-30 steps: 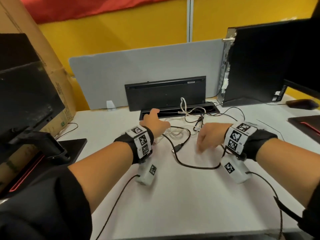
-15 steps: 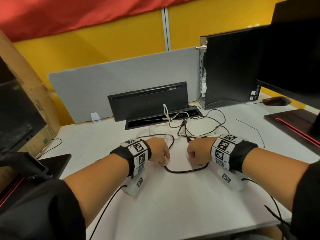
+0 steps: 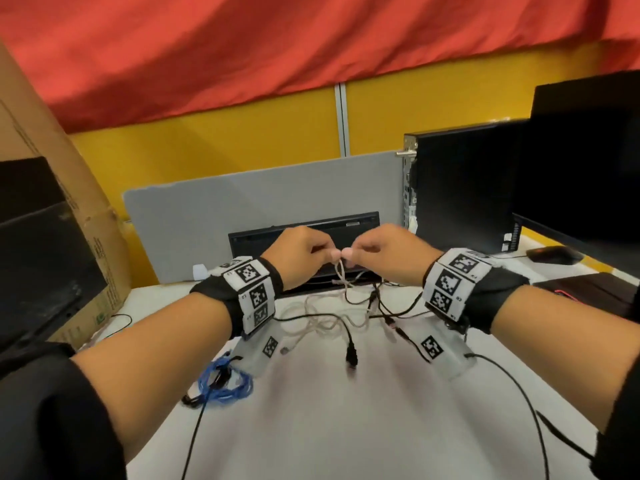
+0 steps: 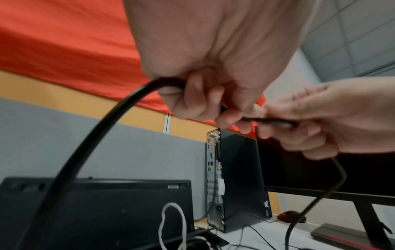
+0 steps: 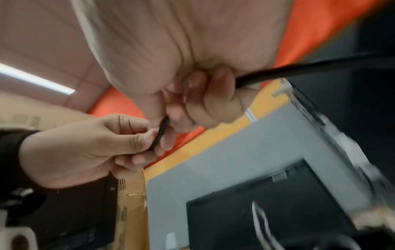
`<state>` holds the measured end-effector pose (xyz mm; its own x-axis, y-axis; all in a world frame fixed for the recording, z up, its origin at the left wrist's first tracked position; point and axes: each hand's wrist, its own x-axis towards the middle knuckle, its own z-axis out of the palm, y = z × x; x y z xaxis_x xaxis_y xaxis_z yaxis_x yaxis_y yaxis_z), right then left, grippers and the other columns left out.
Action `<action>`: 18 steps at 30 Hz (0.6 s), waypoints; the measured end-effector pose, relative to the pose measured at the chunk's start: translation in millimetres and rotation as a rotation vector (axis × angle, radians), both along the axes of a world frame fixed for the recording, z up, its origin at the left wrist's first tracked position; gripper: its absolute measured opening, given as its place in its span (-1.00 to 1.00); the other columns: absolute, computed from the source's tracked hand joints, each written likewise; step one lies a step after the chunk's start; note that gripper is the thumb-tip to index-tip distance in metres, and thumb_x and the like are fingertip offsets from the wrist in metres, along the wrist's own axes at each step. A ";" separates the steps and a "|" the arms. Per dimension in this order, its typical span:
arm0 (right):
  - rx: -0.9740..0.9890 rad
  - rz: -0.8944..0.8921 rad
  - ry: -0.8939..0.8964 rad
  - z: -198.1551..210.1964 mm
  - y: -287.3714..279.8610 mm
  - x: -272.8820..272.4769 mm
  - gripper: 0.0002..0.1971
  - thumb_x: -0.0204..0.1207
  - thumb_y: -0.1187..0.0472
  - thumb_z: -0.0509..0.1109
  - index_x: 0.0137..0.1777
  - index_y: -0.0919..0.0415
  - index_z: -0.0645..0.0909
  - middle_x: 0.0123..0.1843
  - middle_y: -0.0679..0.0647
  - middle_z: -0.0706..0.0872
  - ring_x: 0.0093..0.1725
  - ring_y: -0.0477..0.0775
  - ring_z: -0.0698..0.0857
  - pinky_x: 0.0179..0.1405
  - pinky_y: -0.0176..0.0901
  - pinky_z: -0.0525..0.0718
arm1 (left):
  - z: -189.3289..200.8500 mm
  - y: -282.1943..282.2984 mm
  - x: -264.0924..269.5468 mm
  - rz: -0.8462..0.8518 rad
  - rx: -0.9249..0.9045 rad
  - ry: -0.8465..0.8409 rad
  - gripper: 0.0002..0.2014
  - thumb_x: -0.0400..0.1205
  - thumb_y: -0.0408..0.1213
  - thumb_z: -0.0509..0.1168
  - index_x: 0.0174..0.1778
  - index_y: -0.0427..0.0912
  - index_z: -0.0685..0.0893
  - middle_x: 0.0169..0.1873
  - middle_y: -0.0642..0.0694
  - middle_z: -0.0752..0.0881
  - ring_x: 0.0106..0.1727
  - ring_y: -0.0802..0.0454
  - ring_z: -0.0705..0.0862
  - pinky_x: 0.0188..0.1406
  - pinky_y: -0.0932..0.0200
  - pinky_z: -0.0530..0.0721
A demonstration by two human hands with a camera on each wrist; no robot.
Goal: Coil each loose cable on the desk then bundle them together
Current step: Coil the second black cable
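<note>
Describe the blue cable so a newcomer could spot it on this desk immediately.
Start at the white desk and look to its near left edge, below the left forearm. There lies the blue cable, gathered in a small coil. It is the only blue one; the loose cables mid-desk are black or whitish.

Both hands are raised above the desk [image 3: 346,427], the left hand [image 3: 298,254] to the left and the right hand [image 3: 388,254] to the right, fingertips meeting; a cable [image 4: 85,143] runs between them and hangs down on either side. Below and just behind them, loose cables [image 3: 346,317] lie tangled on the desk. A coiled cable [image 3: 225,384] lies near the left forearm. Behind the tangle stands a keyboard [image 3: 304,230], propped against a partition [image 3: 259,195]. A computer tower [image 3: 460,188] stands to the right of it, with a monitor [image 3: 585,161] further right and a mouse [image 3: 554,254] below the monitor. A cardboard box [image 3: 52,174] leans at far left.
</note>
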<state>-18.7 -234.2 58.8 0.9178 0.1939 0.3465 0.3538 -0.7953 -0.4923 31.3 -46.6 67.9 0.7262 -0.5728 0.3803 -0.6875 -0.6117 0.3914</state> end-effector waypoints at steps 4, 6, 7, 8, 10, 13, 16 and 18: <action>-0.139 -0.055 -0.170 40.7 -7.1 1.6 -0.66 0.59 -0.15 0.33 -0.23 0.03 0.78 -0.49 -0.13 0.64 -0.46 -0.18 0.60 -0.44 -0.20 0.53 | 32.9 10.0 9.2 0.013 -0.033 -0.049 -0.78 0.66 -0.11 0.33 -0.27 -0.02 0.78 -0.56 0.11 0.54 -0.53 0.30 0.47 -0.51 0.44 0.36; -0.183 -0.094 -0.226 56.3 -14.5 3.1 -0.64 0.60 -0.14 0.31 -0.24 0.07 0.76 -0.45 -0.02 0.68 -0.41 -0.03 0.64 -0.37 -0.08 0.62 | 45.2 16.6 12.9 0.032 -0.076 -0.053 -0.76 0.67 -0.09 0.32 -0.26 -0.03 0.79 -0.62 0.12 0.53 -0.58 0.25 0.42 -0.56 0.42 0.33; -0.215 -0.116 -0.252 62.3 -18.6 3.5 -0.63 0.61 -0.14 0.31 -0.24 0.09 0.75 -0.45 0.01 0.68 -0.42 0.01 0.65 -0.37 -0.08 0.64 | 50.5 19.8 14.6 0.034 -0.097 -0.045 -0.75 0.68 -0.10 0.31 -0.24 -0.05 0.80 -0.68 0.15 0.50 -0.62 0.25 0.39 -0.60 0.43 0.30; -0.258 -0.140 -0.278 66.3 -22.5 4.5 -0.63 0.62 -0.13 0.30 -0.22 0.10 0.74 -0.46 0.01 0.68 -0.43 0.01 0.65 -0.40 -0.10 0.64 | 54.4 23.1 16.1 0.033 -0.111 -0.035 -0.74 0.68 -0.10 0.30 -0.24 -0.09 0.81 -0.73 0.17 0.46 -0.65 0.24 0.37 -0.62 0.44 0.29; -0.323 -0.181 -0.329 69.6 -31.2 5.8 -0.67 0.64 -0.11 0.28 -0.22 0.05 0.71 -0.50 -0.03 0.64 -0.47 -0.04 0.62 -0.51 -0.20 0.53 | 59.1 28.8 18.5 0.030 -0.126 -0.003 -0.72 0.69 -0.11 0.30 -0.26 -0.11 0.80 -0.77 0.16 0.40 -0.68 0.23 0.35 -0.63 0.44 0.29; -0.355 -0.236 -0.366 68.7 -44.3 6.8 -0.65 0.65 -0.10 0.26 -0.36 -0.03 0.58 -0.53 -0.05 0.59 -0.51 -0.07 0.58 -0.53 -0.26 0.38 | 61.0 37.2 21.5 0.057 -0.135 0.051 -0.71 0.68 -0.10 0.32 -0.33 -0.06 0.79 -0.66 0.12 0.43 -0.60 0.21 0.34 -0.51 0.35 0.34; -0.379 -0.333 -0.368 65.2 -59.3 6.0 -0.61 0.65 -0.11 0.24 -0.40 0.00 0.53 -0.53 -0.04 0.59 -0.53 -0.05 0.58 -0.55 -0.27 0.36 | 58.6 50.6 26.5 0.116 -0.148 0.114 -0.68 0.66 -0.08 0.34 -0.37 -0.08 0.81 -0.49 -0.06 0.59 -0.40 0.06 0.48 -0.26 0.18 0.47; -0.383 -0.408 -0.373 62.8 -70.2 4.4 -0.58 0.65 -0.10 0.24 -0.43 0.03 0.49 -0.55 -0.05 0.57 -0.54 -0.04 0.57 -0.57 -0.27 0.32 | 57.1 61.2 29.6 0.163 -0.141 0.133 -0.68 0.64 -0.06 0.36 -0.37 -0.09 0.82 -0.42 -0.11 0.67 -0.31 -0.05 0.54 -0.19 0.15 0.48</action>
